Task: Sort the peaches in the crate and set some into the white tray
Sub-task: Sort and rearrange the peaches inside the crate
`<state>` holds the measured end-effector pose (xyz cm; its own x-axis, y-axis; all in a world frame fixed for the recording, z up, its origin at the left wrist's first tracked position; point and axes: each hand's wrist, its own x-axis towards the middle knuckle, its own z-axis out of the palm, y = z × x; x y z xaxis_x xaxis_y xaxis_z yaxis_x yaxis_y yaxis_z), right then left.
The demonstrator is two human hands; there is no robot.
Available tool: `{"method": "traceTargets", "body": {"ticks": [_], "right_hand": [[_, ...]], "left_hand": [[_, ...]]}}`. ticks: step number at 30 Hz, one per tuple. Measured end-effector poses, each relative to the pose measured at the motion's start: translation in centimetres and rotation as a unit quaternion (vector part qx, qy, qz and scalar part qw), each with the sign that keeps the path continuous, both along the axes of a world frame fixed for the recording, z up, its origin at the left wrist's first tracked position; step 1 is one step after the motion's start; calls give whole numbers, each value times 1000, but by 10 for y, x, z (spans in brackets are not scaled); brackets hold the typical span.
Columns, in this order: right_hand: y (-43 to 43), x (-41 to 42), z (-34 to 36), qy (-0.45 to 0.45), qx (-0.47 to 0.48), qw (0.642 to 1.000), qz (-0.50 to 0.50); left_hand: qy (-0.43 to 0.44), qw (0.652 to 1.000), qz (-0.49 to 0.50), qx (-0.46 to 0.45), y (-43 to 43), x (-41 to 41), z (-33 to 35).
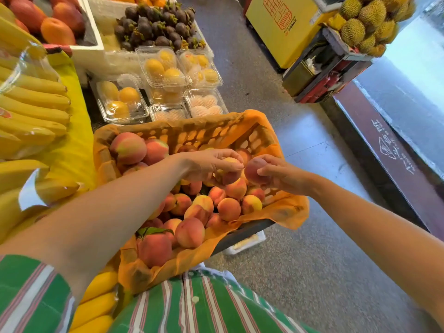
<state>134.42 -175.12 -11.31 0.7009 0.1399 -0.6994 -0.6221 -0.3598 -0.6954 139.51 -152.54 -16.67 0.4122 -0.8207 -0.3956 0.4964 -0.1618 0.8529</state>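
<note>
My left hand (204,164) is curled over a small peach (229,173), its fingers (230,156) wrapped across the top so only the pale yellow and red underside shows. My right hand (280,175) grips a second peach (255,170), a dusky red one with a matte, fuzzy skin, pinched between thumb and fingertips. Both fruits hang just above the far right part of the crate (182,135), almost touching each other.

The crate is lined with orange paper (283,210) that spills over its rim. Inside it, the peaches (206,207) are heaped against the near and right sides, blushed red over yellow-orange, most of them small and round. Bigger ones (128,147) with greenish-pink streaks sit at the far left corner, and one at the near edge carries a green leaf (150,231).
</note>
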Motion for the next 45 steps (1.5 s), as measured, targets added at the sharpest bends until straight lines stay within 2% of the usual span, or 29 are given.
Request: {"method": "traceTargets", "body": {"ticks": [5,11,15,18,21,24,26,30,33,37,40,42,45], "right_hand": [[-2,8,-8,17,-12,999,26],[-1,14,-10,54,25,998,20],[0,15,-9,18,-40,998,51],[-4,16,-9,-39,-132,986,92],[-9,17,-11,-97,-250,944,192],[-12,16,-15,-129,-306,885,326],[-15,13,-18,-129,-329,848,395],[-23,7,-23,-116,-413,768,475],[-26,5,-24,-119,-438,740,496],[-29,6,-24,-127,-440,736,499],[-30,7,-23,-126,-428,748,491],[-30,7,-22,-120,-420,762,478],[-30,8,-22,-116,-411,777,462]], "left_hand": [[-23,1000,-5,0,-1,13,-1],[-41,999,19,22,-9,21,-10],[-34,999,10,22,-12,26,-11],[-92,994,23,59,-14,28,-14],[-150,983,19,105,-20,29,-20],[-268,948,-15,174,-29,33,-27],[-315,929,-33,194,-37,34,-31],[-372,902,-6,219,-50,40,-37],[-405,886,15,226,-57,47,-41],[-427,874,37,227,-66,53,-47],[-435,869,31,236,-75,57,-49],[-473,841,19,260,-78,56,-48],[-534,792,72,286,-76,53,-46]]}}
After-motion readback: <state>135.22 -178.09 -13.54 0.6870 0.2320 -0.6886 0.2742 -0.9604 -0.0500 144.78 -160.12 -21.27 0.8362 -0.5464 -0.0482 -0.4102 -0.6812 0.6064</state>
